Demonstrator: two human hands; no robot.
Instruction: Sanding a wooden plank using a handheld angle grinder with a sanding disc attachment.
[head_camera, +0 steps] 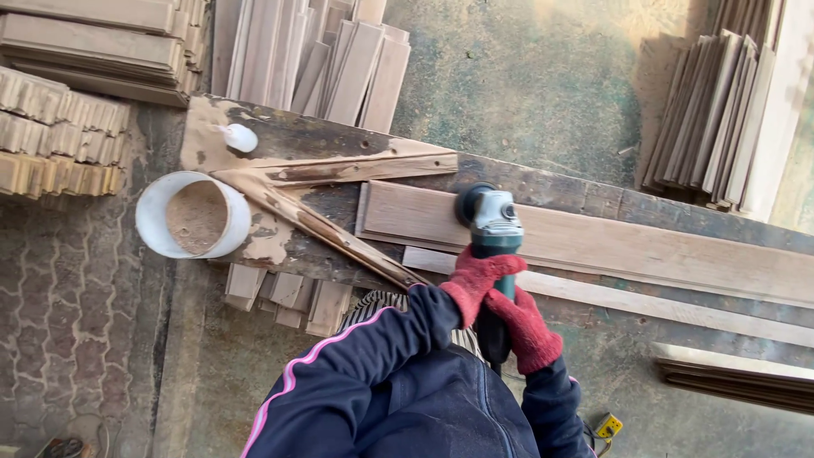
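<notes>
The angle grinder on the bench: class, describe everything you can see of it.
The angle grinder has a pale grey metal head, a dark round guard and a dark green body. It lies head-down on a long pale wooden board. The left hand and right hand, in red gloves, grip its body. Its disc is hidden.

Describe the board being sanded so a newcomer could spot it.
Start at the long dark workbench running across the yard. On it lies a wide pale board, with the grinder held by both red-gloved hands resting on its left end. It is broader than the thin strip beside it.
</notes>
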